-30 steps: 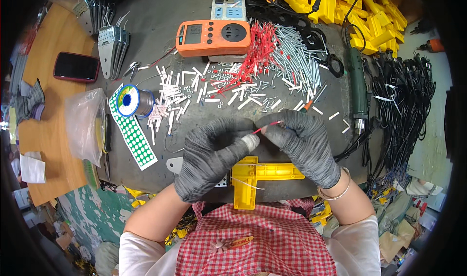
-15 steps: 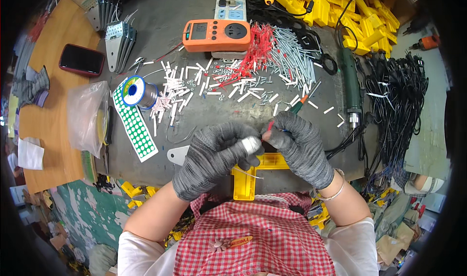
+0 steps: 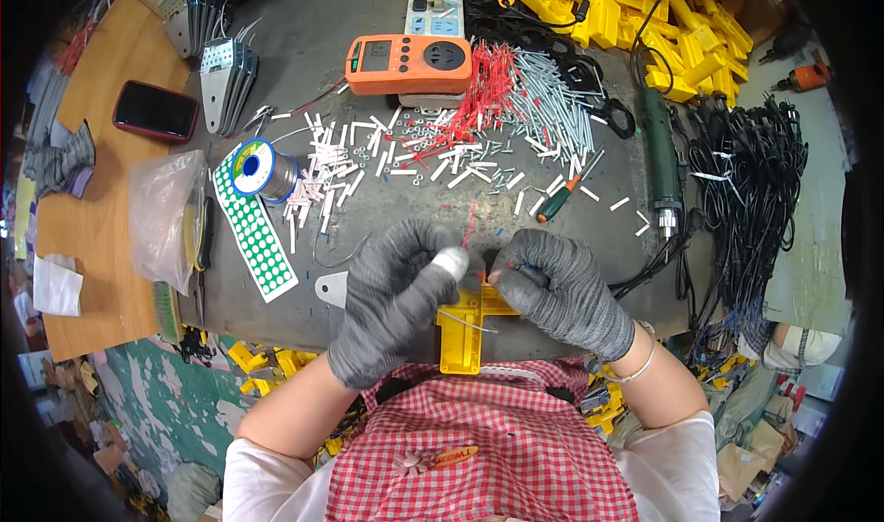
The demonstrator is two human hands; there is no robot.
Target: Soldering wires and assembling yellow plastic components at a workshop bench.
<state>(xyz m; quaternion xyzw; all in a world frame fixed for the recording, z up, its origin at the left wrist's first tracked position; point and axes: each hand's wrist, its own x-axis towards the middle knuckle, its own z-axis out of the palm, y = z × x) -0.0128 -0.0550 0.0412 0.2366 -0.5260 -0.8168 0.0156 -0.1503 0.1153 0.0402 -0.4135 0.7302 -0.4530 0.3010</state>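
Note:
Both my hands wear grey knitted gloves with bare fingertips, and white tape wraps my left thumb. My left hand [image 3: 391, 296] is closed in a pinch on a thin red wire [image 3: 471, 223], which sticks up above the thumb. Just to its right, my right hand [image 3: 566, 296] pinches too; a small bluish and red bit shows at its fingers, too small to name. Below and between the hands lies a yellow plastic housing [image 3: 459, 345], partly covered by them. A thin bare wire [image 3: 470, 323] crosses it. A metal plate with a hole [image 3: 332, 288] pokes out beside my left hand.
Loose white sleeves [image 3: 403, 171], red wires [image 3: 493, 85] and long screws [image 3: 557, 98] lie beyond my hands. Near them are a solder spool [image 3: 267, 172], an orange meter [image 3: 410, 64], a green-handled screwdriver [image 3: 558, 202] and a power screwdriver [image 3: 660, 158]. Black cords [image 3: 750, 191] are heaped right.
My hands have drawn slightly apart and come down a little. The red wire now stands up from my left fingers; earlier, red showed at my right fingertips. The green screwdriver handle is uncovered.

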